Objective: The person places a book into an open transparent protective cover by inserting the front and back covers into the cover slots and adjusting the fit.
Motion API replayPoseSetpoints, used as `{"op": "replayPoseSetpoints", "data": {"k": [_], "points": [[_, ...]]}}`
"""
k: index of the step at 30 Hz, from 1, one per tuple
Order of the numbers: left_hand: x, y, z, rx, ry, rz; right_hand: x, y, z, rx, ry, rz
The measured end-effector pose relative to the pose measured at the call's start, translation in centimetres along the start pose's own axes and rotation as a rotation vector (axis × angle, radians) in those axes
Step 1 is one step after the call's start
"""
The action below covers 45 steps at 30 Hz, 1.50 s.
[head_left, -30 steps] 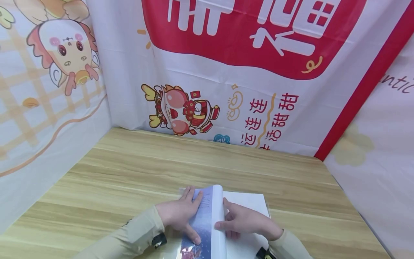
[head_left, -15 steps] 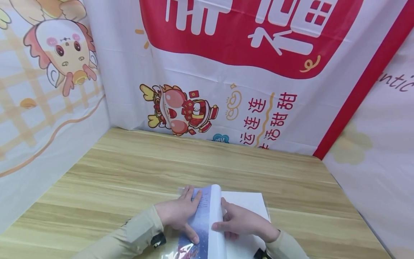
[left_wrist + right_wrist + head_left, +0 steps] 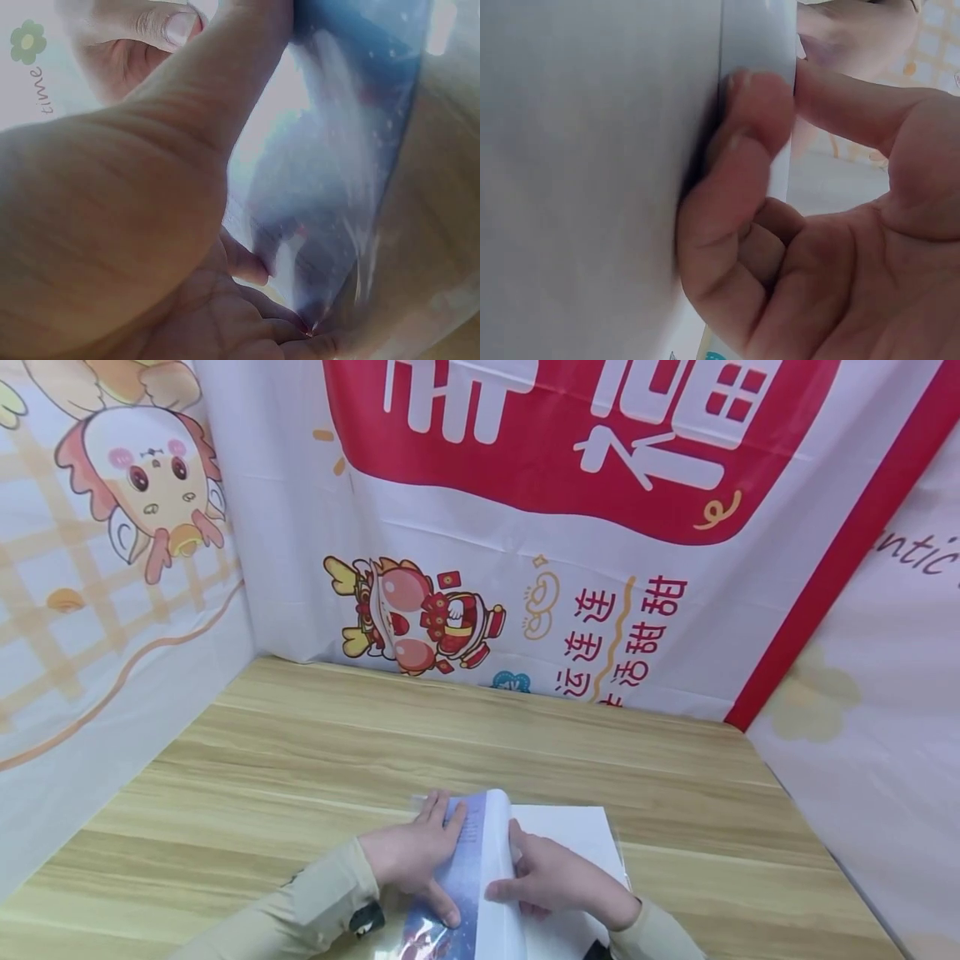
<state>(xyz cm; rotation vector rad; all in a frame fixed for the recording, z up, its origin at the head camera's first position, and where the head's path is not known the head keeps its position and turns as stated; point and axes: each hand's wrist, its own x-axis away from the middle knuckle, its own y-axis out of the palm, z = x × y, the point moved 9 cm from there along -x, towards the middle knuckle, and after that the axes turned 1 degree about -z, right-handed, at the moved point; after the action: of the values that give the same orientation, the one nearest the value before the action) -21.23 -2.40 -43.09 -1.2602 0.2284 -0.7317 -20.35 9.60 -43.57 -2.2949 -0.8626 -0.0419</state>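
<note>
Blue-purple print with white specks covers the left page (image 3: 468, 852) of a book (image 3: 581, 831) lying at the near middle of the wood-grain surface (image 3: 300, 760). Clear plastic film (image 3: 364, 255) with shiny streaks lies along that page and reaches past its left edge. The left hand (image 3: 414, 856) rests on the printed page with its fingers and thumb spread, pressing it and gripping nothing. Just to the right, a white leaf (image 3: 495, 852) curls up into a rounded fold, which the right hand (image 3: 558, 875) pinches, thumb on the left side and bent fingers behind. Farther right, the book's plain white side lies flat under the right hand. Pale sleeves (image 3: 330, 881) cover both forearms. At the far side hangs a white-and-red cloth (image 3: 517, 543) with a cartoon dragon (image 3: 420, 614) turned sideways.
</note>
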Motion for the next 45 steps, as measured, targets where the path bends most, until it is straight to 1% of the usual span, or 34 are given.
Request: {"op": "replayPoseSetpoints", "data": {"k": [5,9,12,16,19,24,31,38,45], "points": [[0.12,-0.02,0.14,-0.009,0.006,0.014,-0.03,0.0,-0.42,0.09,0.016,0.03],[0.18,-0.02,0.15,-0.006,0.006,0.016,-0.03,0.04,-0.58,0.108,0.014,0.03],[0.21,0.02,0.11,-0.001,0.0,0.008,-0.06,0.1,-0.5,0.084,0.008,0.012],[0.18,0.0,0.12,0.005,-0.003,0.001,-0.12,0.03,-0.18,0.011,0.005,-0.037],[0.11,0.0,0.14,0.01,-0.001,-0.003,-0.11,-0.08,-0.04,-0.021,-0.008,-0.059],[0.09,-0.04,0.16,0.001,0.009,0.0,-0.18,-0.1,-0.02,-0.018,-0.026,-0.052],[0.14,-0.01,0.27,0.011,0.012,0.009,-0.14,0.05,-0.12,-0.014,-0.023,-0.036],[0.17,0.02,0.3,0.004,0.019,0.015,-0.33,0.08,-0.32,0.022,-0.025,-0.006],[0.1,0.0,0.36,-0.003,0.019,0.023,-0.41,0.17,-0.49,0.038,0.004,0.012]]}}
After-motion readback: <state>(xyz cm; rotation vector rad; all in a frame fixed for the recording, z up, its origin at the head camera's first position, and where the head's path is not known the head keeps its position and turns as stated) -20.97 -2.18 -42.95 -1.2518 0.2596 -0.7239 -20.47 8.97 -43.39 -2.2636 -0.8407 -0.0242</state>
